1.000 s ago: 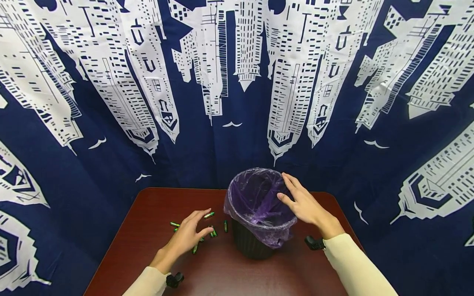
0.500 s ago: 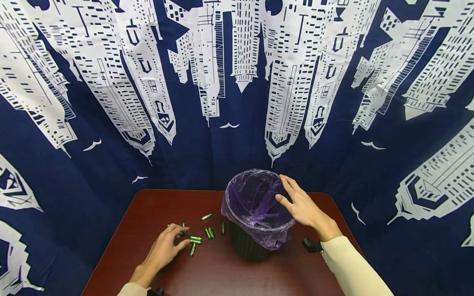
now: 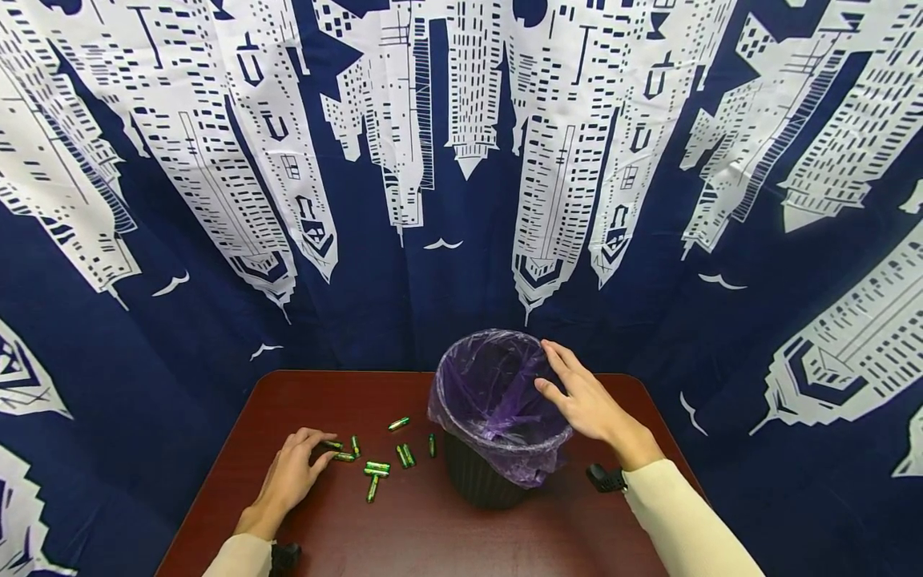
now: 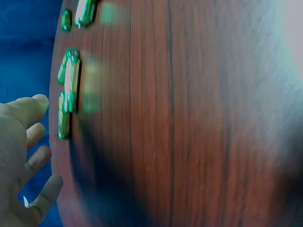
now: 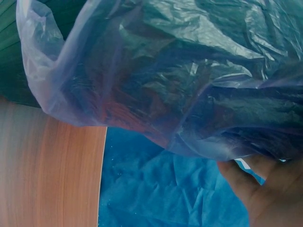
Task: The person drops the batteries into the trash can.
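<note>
Several green batteries (image 3: 376,472) lie scattered on the table in the head view. My left hand (image 3: 288,471) reaches over the leftmost few, its fingers loosely bent and nothing held. Its fingertips come close to a battery (image 3: 344,457); contact cannot be told. The left wrist view has the hand (image 4: 21,161) spread beside a cluster of batteries (image 4: 72,80). A dark ribbed bin (image 3: 485,473) stands upright, lined with a translucent purple bag (image 3: 530,461) folded over its rim. My right hand (image 3: 594,405) rests at the bin's right rim with straight fingers, touching the bag.
The reddish-brown wooden table (image 3: 404,537) carries both bin and batteries. A single battery (image 3: 432,445) lies just left of the bin. Close behind the table hangs a navy curtain (image 3: 375,320) with white buildings printed upside down.
My left hand has moved left, from above the middle batteries to the leftmost ones, uncovering several on the table. My right hand stays at the bin's rim. The view has shifted slightly.
</note>
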Demonstrator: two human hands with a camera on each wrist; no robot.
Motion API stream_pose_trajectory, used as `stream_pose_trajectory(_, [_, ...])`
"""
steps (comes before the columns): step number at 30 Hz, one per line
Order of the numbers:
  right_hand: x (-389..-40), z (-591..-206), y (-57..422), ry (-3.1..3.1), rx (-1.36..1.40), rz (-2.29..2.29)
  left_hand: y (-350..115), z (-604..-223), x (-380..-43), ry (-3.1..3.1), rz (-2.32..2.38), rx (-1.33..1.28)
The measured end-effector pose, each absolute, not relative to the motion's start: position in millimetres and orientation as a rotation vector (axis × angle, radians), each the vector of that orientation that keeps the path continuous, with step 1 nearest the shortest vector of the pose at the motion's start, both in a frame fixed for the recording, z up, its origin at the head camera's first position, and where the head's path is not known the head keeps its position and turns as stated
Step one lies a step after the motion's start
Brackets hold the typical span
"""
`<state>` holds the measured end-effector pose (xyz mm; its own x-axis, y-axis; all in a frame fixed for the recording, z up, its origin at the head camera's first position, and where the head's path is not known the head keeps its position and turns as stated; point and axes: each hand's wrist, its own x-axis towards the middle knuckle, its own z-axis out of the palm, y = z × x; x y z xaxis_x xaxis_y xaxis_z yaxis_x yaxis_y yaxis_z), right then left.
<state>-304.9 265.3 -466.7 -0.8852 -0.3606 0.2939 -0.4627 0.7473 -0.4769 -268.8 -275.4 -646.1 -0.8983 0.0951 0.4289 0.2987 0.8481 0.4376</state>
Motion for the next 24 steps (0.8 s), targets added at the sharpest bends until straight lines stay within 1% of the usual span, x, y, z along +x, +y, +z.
stream_pose_trajectory(9, [-302, -467, 265, -2.768, 0.648, 0.834, -289, -651, -281, -2.761, -0.729, -0.307])
stream_pose_trajectory(14, [-302, -469, 264, -2.762, 0.652, 0.826, -291, -655, -282, -2.797, -0.724, -0.291])
stream_pose_trajectory(24, [-299, -465, 267, -2.844, 0.57, 0.699, -288, -658, -289, -2.775, -0.66, -0.237])
